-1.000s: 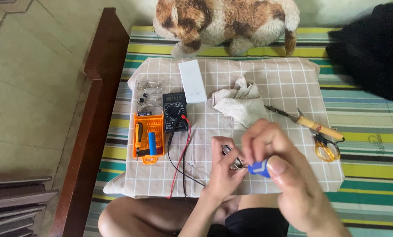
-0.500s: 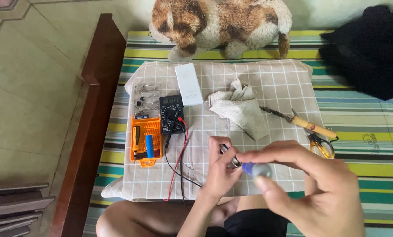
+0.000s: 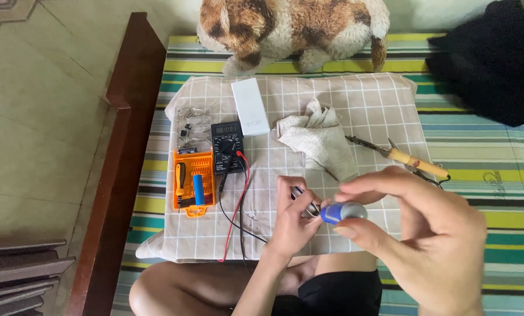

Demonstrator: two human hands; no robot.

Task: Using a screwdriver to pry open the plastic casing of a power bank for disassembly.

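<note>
Head view: a small blue-and-silver cylinder (image 3: 343, 212) sits low centre, pinched in the curled right hand (image 3: 417, 234). Left hand (image 3: 294, 217) is closed around a small metal part (image 3: 309, 206) touching it. Checked cloth (image 3: 367, 111) above lies open; multimeter (image 3: 227, 147) sits left.

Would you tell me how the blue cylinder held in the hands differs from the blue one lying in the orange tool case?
The held blue cylinder is pinched in the right hand, lying crosswise, its end at a small metal part in the left hand. The cased blue cylinder lies untouched, lengthwise in the orange tool case. It also looks slimmer. Both are blue and round-bodied.
</note>
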